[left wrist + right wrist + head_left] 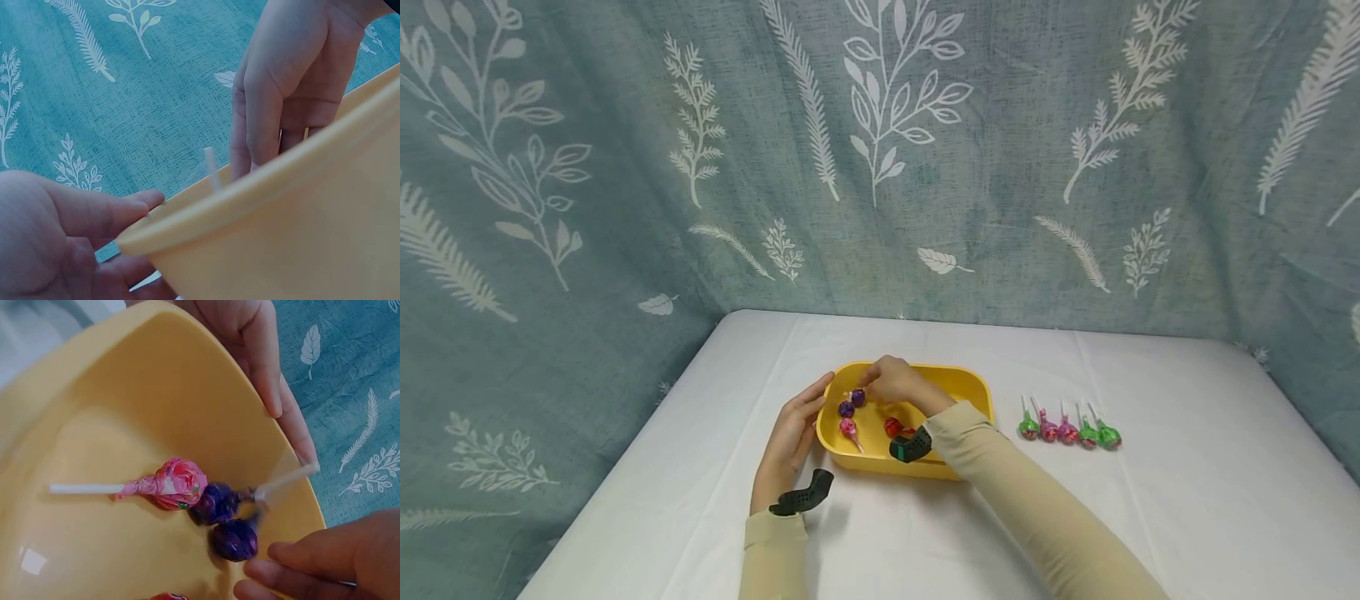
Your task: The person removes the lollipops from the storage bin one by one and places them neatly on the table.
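A yellow plastic bin (pixel 898 468) stands on the white table. My left hand (pixel 792 429) rests against its left end from outside, fingers fairly straight along the wall. Over the bin's inside reaches my right hand (pixel 895 382), its fingertips just beside a purple lollipop (pixel 234 539) with nothing pinched between them. A second purple lollipop (pixel 214 503) lies against the first, its white stick leaning toward the rim. Touching that one is a pink lollipop (pixel 178 483), stick pointing the other way. A red lollipop (pixel 892 427) lies nearer the bin's middle, partly cut off in the right wrist view.
To the right of the bin, several green and magenta lollipops lie in a row, among them a green lollipop (pixel 1028 428) and a magenta lollipop (pixel 1067 432), sticks pointing away. A leaf-patterned green curtain (pixel 880 233) hangs behind the white tabletop (pixel 1187 467).
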